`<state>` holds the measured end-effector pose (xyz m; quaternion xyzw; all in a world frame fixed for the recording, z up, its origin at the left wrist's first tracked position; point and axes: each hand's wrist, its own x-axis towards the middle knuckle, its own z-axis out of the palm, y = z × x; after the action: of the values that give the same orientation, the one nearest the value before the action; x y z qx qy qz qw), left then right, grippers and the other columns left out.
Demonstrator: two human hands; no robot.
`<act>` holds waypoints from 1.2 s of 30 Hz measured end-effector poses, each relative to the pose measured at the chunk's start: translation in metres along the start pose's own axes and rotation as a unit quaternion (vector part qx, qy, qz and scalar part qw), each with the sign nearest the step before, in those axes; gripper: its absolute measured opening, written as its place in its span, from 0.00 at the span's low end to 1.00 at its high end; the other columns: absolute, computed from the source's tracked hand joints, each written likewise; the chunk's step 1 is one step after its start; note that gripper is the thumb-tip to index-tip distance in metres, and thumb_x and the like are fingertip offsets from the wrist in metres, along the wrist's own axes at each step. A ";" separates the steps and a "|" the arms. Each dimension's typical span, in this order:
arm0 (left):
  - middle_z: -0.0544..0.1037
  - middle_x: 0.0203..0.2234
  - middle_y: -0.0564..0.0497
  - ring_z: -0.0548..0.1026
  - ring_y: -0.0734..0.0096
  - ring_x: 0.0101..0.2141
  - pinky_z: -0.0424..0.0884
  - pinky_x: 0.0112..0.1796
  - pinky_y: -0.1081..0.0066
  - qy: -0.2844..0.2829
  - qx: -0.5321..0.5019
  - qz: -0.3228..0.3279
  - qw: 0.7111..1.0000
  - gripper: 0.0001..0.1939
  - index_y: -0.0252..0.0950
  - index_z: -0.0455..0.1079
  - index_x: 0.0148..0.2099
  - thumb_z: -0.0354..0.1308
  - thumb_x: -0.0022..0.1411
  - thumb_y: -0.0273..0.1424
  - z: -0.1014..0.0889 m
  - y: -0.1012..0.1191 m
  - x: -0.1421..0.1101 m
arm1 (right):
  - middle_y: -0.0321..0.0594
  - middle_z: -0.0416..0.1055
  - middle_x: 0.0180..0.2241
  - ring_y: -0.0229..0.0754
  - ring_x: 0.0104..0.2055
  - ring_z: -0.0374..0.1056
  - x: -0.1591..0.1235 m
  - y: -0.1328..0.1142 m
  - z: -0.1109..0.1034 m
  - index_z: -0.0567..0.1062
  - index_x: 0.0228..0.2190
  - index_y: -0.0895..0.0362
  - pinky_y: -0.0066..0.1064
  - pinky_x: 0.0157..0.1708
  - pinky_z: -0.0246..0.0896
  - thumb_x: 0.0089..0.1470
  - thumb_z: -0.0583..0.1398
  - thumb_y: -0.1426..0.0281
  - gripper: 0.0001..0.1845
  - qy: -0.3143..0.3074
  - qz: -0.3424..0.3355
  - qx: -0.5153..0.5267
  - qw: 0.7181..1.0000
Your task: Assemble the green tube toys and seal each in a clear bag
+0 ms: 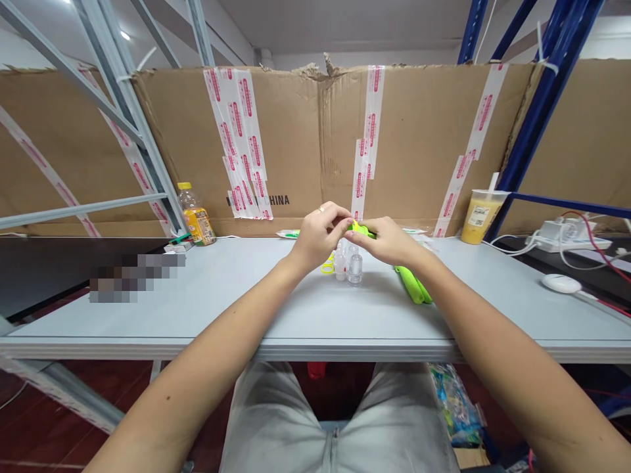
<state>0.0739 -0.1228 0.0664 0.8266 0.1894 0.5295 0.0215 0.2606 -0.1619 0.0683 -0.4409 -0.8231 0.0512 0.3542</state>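
Observation:
My left hand [321, 235] and my right hand [387, 240] meet above the middle of the table, fingertips pinched together. Between them is a small bright yellow-green piece [363, 229], partly covered by my fingers; its exact kind cannot be made out. Just below stand a small clear bottle [355, 270] and a whitish translucent bottle [340, 264]. Yellow rings [327, 265], perhaps scissor handles, lie to their left. A lime-green, soft-looking long object [413, 284] rests on the table beside my right forearm, which hides part of it.
The grey table [221, 309] backs onto a taped cardboard wall [296, 144]. A yellow-capped drink bottle [197, 217] stands back left, a cup with a straw [480, 217] back right. At right are a power strip with cables [566, 236] and a white mouse-like object [560, 284].

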 end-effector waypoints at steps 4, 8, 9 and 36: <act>0.74 0.33 0.48 0.73 0.69 0.34 0.69 0.37 0.69 -0.037 0.063 0.075 0.995 0.07 0.37 0.72 0.39 0.52 0.67 0.29 -0.003 0.001 0.002 | 0.32 0.57 0.18 0.36 0.23 0.50 -0.002 0.000 -0.003 0.73 0.26 0.56 0.31 0.26 0.42 0.58 0.55 0.47 0.25 0.011 -0.017 -0.051 0.998; 0.72 0.32 0.47 0.70 0.68 0.33 0.67 0.37 0.68 -0.062 0.096 0.099 0.988 0.09 0.37 0.67 0.36 0.48 0.68 0.26 -0.002 0.003 0.003 | 0.31 0.53 0.18 0.35 0.23 0.46 -0.003 0.001 -0.005 0.72 0.26 0.56 0.30 0.26 0.41 0.56 0.57 0.49 0.22 0.016 -0.040 -0.060 0.997; 0.71 0.31 0.47 0.70 0.68 0.33 0.67 0.37 0.68 -0.063 0.101 0.097 0.988 0.09 0.37 0.66 0.35 0.47 0.68 0.26 -0.002 0.004 0.003 | 0.31 0.52 0.19 0.34 0.23 0.46 -0.003 0.002 -0.005 0.71 0.25 0.56 0.30 0.26 0.41 0.56 0.58 0.50 0.22 0.018 -0.045 -0.051 0.998; 0.62 0.19 0.59 0.61 0.83 0.16 0.63 0.17 0.76 -0.034 -0.375 -0.199 0.905 0.11 0.37 0.66 0.31 0.65 0.58 0.35 -0.003 0.019 0.008 | 0.31 0.57 0.15 0.33 0.14 0.48 0.008 -0.011 -0.004 0.67 0.25 0.55 0.28 0.14 0.40 0.56 0.57 0.46 0.24 -0.050 0.129 0.438 0.888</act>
<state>0.0800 -0.1379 0.0792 0.7205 0.1362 0.5174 0.4411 0.2523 -0.1635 0.0798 -0.3402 -0.6693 0.4744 0.4597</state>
